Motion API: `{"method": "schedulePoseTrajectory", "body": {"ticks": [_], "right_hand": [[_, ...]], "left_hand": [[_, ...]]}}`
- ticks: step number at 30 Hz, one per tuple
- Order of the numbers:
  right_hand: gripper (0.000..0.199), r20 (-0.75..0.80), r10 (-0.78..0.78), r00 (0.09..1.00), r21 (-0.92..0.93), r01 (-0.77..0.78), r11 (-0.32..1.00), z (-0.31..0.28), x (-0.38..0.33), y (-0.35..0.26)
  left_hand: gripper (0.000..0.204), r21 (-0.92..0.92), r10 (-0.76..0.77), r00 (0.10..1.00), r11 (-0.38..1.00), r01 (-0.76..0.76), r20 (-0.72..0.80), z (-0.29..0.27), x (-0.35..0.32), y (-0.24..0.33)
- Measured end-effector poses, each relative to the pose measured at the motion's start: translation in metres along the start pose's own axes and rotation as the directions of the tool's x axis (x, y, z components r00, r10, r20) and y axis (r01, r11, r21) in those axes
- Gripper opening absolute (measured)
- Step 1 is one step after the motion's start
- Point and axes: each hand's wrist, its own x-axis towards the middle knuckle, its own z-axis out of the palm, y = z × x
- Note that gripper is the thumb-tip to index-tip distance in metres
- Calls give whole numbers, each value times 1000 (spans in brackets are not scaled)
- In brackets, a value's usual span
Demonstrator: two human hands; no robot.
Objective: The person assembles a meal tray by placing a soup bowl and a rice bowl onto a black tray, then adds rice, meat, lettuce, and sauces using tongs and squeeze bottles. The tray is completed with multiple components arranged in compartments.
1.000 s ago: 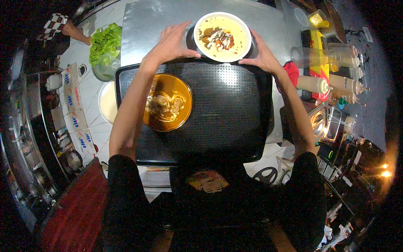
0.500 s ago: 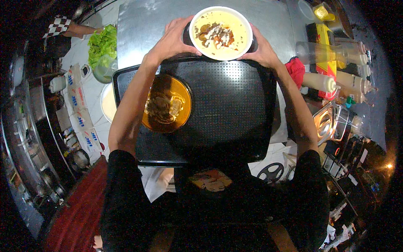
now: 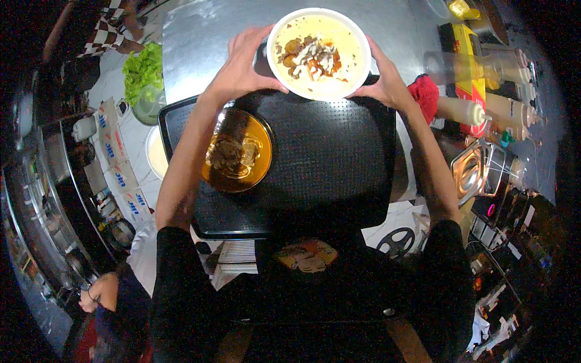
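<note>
White bowl [image 3: 367, 54] of yellow soup, clasped between left hand [image 3: 245, 65] and right hand [image 3: 387, 78] at the black tray's [image 3: 330, 154] far edge. From where I stand, uneven lifting could slop soup (seemingly near-brimful) onto the tray.

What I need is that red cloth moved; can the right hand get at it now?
Probably not: the right hand holds the white bowl, though the red cloth appears close by its wrist.
</note>
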Motion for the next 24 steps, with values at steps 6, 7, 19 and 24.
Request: {"method": "schedulePoseTrajectory", "body": {"ticks": [6, 7, 19, 24], "right_hand": [[122, 34, 41, 999, 58, -43, 997, -4, -35, -30], [120, 22, 101, 995, 47, -102, 994, 0, -50, -25], [124, 48, 182, 982, 25, -183, 983, 20, -136, -27], [125, 45, 186, 982, 2, -186, 983, 29, -152, -20]], "left_hand": [[122, -11, 5, 999, 1000, -5, 49, 11, -24, 33], [122, -12, 44, 998, 999, -43, 42, 16, -29, 36], [126, 24, -106, 974, 994, 103, 200, 44, -73, 86], [125, 64, -120, 965, 992, 108, 235, 48, -77, 97]]}}
